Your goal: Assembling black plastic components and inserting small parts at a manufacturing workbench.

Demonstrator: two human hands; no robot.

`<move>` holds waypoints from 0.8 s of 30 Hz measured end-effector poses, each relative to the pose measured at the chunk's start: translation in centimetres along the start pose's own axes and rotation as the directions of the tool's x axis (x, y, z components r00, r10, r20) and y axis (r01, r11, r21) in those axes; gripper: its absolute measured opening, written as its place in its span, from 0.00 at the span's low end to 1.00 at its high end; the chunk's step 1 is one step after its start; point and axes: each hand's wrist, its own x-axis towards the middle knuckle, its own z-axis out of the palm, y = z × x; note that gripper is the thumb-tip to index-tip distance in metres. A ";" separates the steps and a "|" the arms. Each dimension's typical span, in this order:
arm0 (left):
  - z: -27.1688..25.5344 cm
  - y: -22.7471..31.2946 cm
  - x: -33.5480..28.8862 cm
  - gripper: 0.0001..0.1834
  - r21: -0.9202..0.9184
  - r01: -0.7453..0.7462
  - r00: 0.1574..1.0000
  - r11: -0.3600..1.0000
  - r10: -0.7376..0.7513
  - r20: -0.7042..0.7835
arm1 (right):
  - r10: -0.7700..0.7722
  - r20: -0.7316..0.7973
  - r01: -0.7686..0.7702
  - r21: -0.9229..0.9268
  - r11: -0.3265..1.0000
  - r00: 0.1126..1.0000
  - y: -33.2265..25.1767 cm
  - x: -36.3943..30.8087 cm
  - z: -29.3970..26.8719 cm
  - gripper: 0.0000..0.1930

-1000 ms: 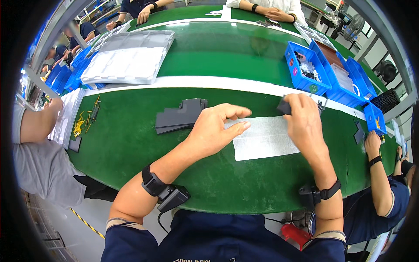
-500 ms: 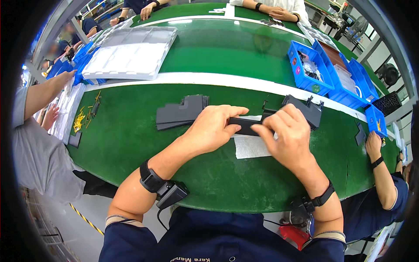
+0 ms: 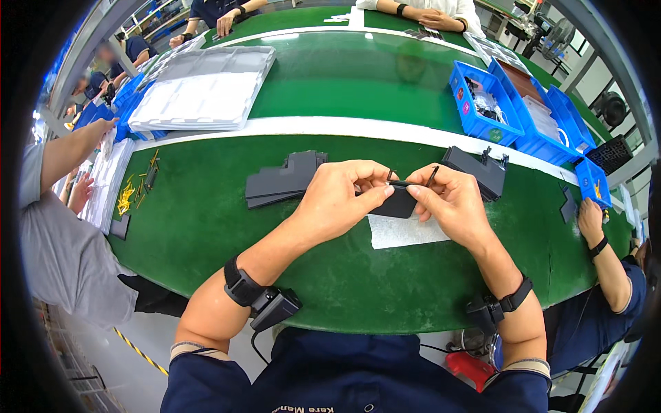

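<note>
Between my two hands is a flat black plastic part [image 3: 395, 204], its upper edge pinched by both. My left hand [image 3: 344, 193] grips its left end with thumb and fingers. At the right end, my right hand [image 3: 447, 203] pinches it, and a thin black prong sticks up beside the fingers. Under the part lies a white cloth [image 3: 406, 234] on the green table. A stack of black flat parts [image 3: 286, 180] rests just left of my left hand. More black parts with small prongs [image 3: 478, 173] lie beyond my right hand.
White plastic trays [image 3: 200, 89] are stacked at the far left. Blue bins [image 3: 492, 131] with parts stand at the far right. Yellow sticks [image 3: 127, 196] lie at the left. Co-workers' arms reach in at the left [image 3: 76, 151], right [image 3: 606, 261] and far side [image 3: 430, 19].
The black part has been turned so its broad face shows below my fingers. My right hand has opened out from a curled grip and now pinches the part's upper edge.
</note>
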 end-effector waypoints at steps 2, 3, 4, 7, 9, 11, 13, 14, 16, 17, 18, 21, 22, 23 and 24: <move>-0.1 0.1 0.0 0.12 -0.030 -0.010 0.999 1.000 0.009 -0.031 | -0.007 0.010 0.006 0.001 1.000 1.000 -0.1 0.0 -0.1 0.05; 0.1 -0.1 0.0 0.12 -0.030 -0.009 0.999 1.000 0.008 -0.034 | -0.012 0.018 0.012 0.002 1.000 1.000 -0.2 0.0 -0.2 0.05; 0.3 -0.4 0.1 0.12 -0.029 -0.027 0.998 0.999 0.025 -0.053 | -0.012 0.018 0.012 0.002 1.000 1.000 -0.2 0.1 -0.3 0.05; 0.2 0.0 0.1 0.11 -0.038 -0.013 0.998 0.999 0.011 -0.063 | -0.012 0.049 0.014 -0.039 0.999 0.999 -0.2 0.1 -0.2 0.06; 0.4 0.1 0.1 0.10 -0.050 0.022 0.998 0.998 -0.025 -0.055 | -0.080 0.015 0.081 -0.083 0.993 0.997 -0.4 -0.1 -0.1 0.07; 0.5 0.1 0.2 0.10 -0.049 -0.014 0.997 0.999 0.010 -0.077 | -0.149 0.021 0.150 -0.186 0.971 0.989 -0.5 -0.2 -0.1 0.08; 0.6 0.1 0.0 0.09 -0.049 -0.003 0.996 0.999 -0.001 -0.084 | -0.218 0.028 0.217 -0.284 0.934 0.976 -0.4 -0.1 -0.3 0.09; 0.5 0.1 0.0 0.09 -0.048 0.006 0.996 0.999 -0.010 -0.085 | -0.352 0.058 0.346 -0.385 0.856 0.934 -0.1 0.1 -0.3 0.11; 0.6 -0.2 0.1 0.09 -0.057 -0.019 0.995 0.998 0.013 -0.103 | -0.471 0.100 0.457 -0.478 0.750 0.877 0.0 0.1 -0.3 0.13; 0.7 -0.2 0.1 0.08 -0.066 -0.043 0.992 0.997 0.035 -0.121 | -0.519 0.124 0.501 -0.516 0.694 0.846 -0.2 0.2 -0.4 0.15; 0.8 -0.2 0.1 0.08 -0.068 -0.043 0.992 0.997 0.035 -0.118 | -0.564 0.150 0.542 -0.552 0.634 0.812 -0.3 0.1 -0.5 0.17; 0.7 -0.2 0.2 0.08 -0.034 -0.031 0.993 0.999 0.028 -0.111 | -0.576 0.189 0.570 -0.558 0.603 0.795 0.1 0.3 -1.0 0.18; 0.6 -0.4 0.2 0.08 -0.070 0.014 0.995 0.997 -0.021 -0.094 | -0.579 0.185 0.570 -0.559 0.602 0.794 0.2 0.4 -1.2 0.18; 0.4 -0.5 0.3 0.08 -0.106 0.061 0.995 0.993 -0.069 -0.075 | -0.588 0.209 0.587 -0.565 0.580 0.781 0.3 0.5 -1.4 0.19; 0.3 -0.4 0.4 0.08 -0.102 0.058 0.995 0.993 -0.066 -0.073 | -0.595 0.232 0.603 -0.571 0.557 0.769 0.4 0.7 -1.6 0.19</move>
